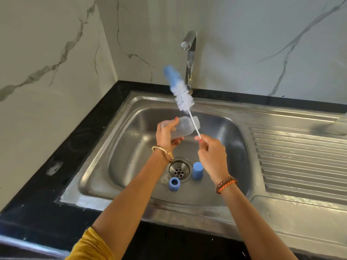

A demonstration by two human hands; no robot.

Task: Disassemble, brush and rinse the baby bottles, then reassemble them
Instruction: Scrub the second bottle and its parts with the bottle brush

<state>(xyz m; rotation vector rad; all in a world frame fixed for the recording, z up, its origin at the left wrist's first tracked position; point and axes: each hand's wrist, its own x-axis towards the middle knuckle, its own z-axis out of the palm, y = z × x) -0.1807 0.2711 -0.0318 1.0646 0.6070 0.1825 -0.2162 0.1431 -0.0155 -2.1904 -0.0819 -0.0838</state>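
A: Nearest us, what is lying in the sink [216, 218]?

B: A blue ring [174, 183] and a blue cap [197, 170] are sitting beside the drain [178, 171], with something clear just left of the ring; I cannot tell what.

A: And the hands?

B: The right hand [211, 152] is pinching the thin wire end of the bottle brush [183, 96], bristles pointing up toward the tap [188, 53]. The left hand [167, 136] is wrapping its fingers round the clear bottle [185, 126], held sideways above the basin, mouth facing right.

A: How is it likely handling?

B: Light and rigid, probably slick when wet, so gripping mid-body is looking sensible. The brush stem is looking whippy; holding it lower on the wire should be steadier.
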